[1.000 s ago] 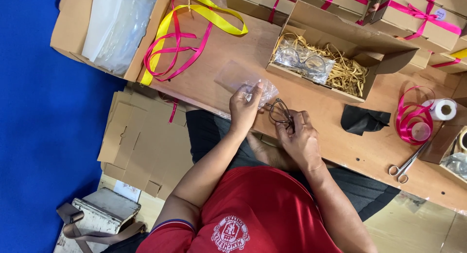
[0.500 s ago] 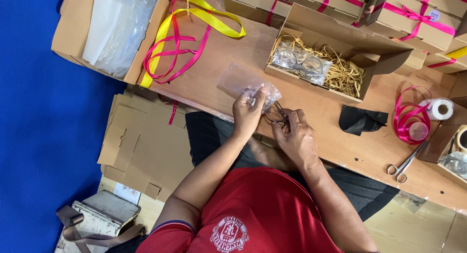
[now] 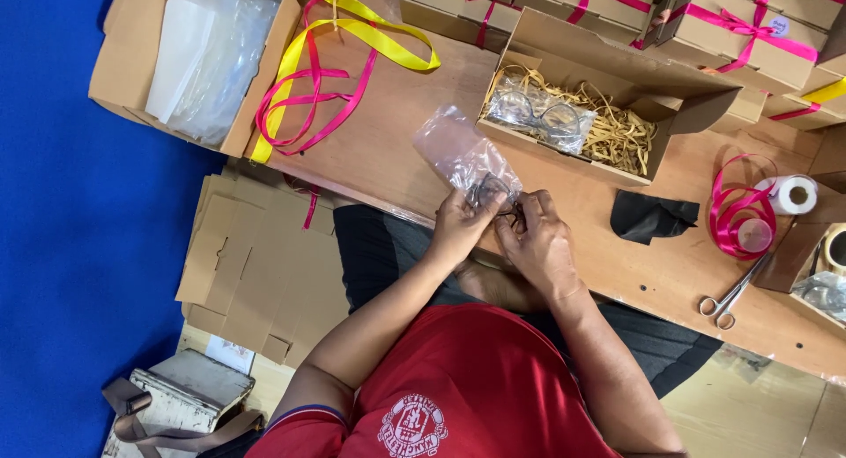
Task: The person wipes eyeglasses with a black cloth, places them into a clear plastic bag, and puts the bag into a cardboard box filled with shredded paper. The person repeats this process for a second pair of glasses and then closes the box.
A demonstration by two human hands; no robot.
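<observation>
at the table's (image 3: 414, 172) near edge, the left hand (image 3: 458, 229) pinches the clear bag's (image 3: 458, 150) mouth while the right hand (image 3: 539, 242) grips the glasses (image 3: 490, 192); best keep the mouth spread and the arms folded flat.

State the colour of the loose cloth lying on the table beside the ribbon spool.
Black. The cloth shows in the head view.
</observation>
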